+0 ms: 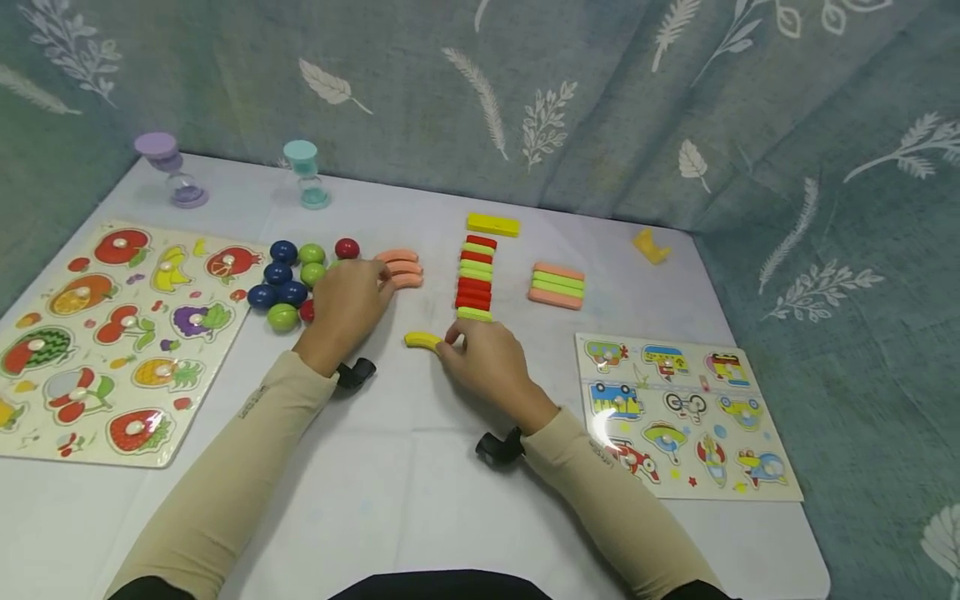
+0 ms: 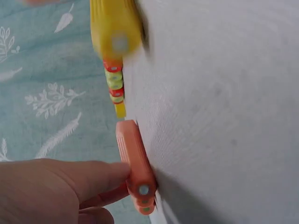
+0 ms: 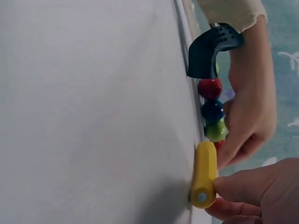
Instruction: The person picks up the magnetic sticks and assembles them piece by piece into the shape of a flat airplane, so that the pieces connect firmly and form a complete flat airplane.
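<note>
My left hand (image 1: 348,300) pinches the end of a curved orange stick (image 2: 135,154). That stick lies beside other orange sticks (image 1: 405,268) on the table. A small metal dot shows at its end in the left wrist view. Lower down, my right hand (image 1: 487,358) holds the right end of a curved yellow stick (image 1: 422,340) between thumb and fingers. The yellow stick (image 3: 204,175) rests on the cloth in the right wrist view. Partly hidden behind my left hand is a group of blue, green and red balls (image 1: 283,252).
A column of red and green sticks (image 1: 474,283) stands mid-table under a yellow bar (image 1: 492,225). Right of it lie orange and green sticks (image 1: 557,285). A fruit puzzle board (image 1: 187,333), a vehicle puzzle board (image 1: 652,392), two sand timers (image 1: 313,196) and a yellow crown-shaped piece (image 1: 651,247) surround these.
</note>
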Demonstrator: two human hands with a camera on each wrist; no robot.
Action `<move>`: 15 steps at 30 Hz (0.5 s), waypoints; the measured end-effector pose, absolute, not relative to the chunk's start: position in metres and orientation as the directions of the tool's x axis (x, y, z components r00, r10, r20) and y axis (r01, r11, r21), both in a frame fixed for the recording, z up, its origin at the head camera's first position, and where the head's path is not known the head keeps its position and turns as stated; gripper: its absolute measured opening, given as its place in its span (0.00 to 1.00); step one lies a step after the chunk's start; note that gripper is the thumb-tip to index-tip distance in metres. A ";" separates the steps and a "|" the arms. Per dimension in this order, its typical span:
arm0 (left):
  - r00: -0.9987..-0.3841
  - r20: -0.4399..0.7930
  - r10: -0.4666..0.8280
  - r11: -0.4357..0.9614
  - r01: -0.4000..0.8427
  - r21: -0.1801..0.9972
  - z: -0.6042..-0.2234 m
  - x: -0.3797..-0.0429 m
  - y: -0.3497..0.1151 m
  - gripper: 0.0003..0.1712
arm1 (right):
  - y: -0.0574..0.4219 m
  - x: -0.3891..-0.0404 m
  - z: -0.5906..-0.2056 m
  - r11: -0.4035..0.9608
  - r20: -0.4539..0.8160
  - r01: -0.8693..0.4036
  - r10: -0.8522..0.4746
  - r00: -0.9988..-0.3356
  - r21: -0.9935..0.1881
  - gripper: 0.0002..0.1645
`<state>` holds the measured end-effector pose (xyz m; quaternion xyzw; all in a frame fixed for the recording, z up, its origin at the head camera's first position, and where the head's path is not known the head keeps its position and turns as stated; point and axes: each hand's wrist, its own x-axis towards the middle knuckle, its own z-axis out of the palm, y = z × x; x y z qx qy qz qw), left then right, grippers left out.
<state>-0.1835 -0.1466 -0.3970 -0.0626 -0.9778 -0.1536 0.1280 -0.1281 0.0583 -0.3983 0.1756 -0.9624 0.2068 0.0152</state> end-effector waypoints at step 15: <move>-0.983 0.012 0.186 0.906 0.176 0.384 -0.384 -0.113 -0.149 0.16 | 0.112 -0.091 -0.414 0.841 0.168 -0.256 -0.198 -0.966 -0.476 0.10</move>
